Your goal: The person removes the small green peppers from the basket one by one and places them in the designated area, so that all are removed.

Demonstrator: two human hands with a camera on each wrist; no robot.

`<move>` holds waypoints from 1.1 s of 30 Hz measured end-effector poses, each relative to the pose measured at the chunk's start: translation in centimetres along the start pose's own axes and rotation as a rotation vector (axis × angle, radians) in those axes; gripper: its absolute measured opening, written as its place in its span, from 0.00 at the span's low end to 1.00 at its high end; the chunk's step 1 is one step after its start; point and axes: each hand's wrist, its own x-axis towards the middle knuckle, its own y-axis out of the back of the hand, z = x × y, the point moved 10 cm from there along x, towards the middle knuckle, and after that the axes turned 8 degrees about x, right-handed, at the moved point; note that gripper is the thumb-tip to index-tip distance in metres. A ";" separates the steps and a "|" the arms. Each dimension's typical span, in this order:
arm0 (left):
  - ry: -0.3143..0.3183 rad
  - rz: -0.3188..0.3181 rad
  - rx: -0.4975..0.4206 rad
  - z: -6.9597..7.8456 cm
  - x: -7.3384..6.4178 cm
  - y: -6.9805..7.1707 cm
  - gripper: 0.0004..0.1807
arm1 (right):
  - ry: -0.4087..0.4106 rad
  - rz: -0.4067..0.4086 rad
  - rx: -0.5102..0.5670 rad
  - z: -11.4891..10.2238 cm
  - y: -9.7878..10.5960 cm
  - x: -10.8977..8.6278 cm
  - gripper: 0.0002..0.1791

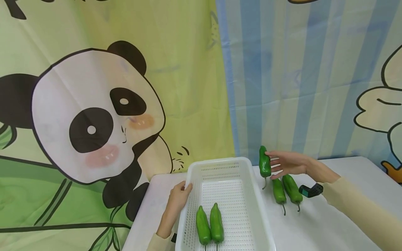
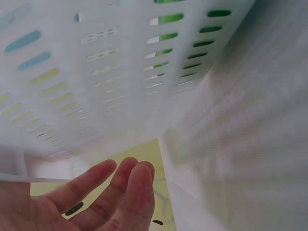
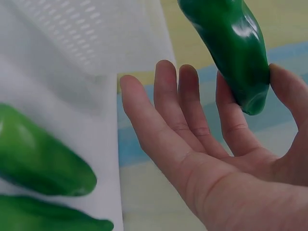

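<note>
My right hand (image 1: 290,163) pinches a glossy green pepper (image 1: 265,165) between thumb and index finger, its stem downward in the head view. The other fingers are spread away from it, as the right wrist view shows. This pepper is held up just right of a white perforated plastic basket (image 1: 262,209). At the basket's left rim, my left hand (image 1: 177,197) holds on with the thumb over the edge and the fingers outside. Two green peppers, one left (image 1: 203,226) and one right (image 1: 216,223), lie side by side inside the basket.
Beyond the basket's right side, two more green peppers, a nearer one (image 1: 278,191) and a farther one (image 1: 292,189), lie on the white table (image 1: 342,209). A curtain (image 1: 194,87) with a printed panda hangs behind the table. A black device (image 1: 311,190) sits on my right wrist.
</note>
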 end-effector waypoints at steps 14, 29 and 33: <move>0.019 -0.002 -0.008 -0.1 0.0 0.0 0.24 | -0.060 0.108 -0.143 2.4 5.8 -3.5 0.26; 0.018 -0.003 -0.016 -0.1 0.0 0.0 0.24 | -0.134 0.272 -0.405 3.0 11.4 -6.5 0.33; 0.015 0.003 -0.011 -0.1 0.0 0.0 0.24 | -0.177 0.305 -0.462 3.6 12.3 -6.7 0.38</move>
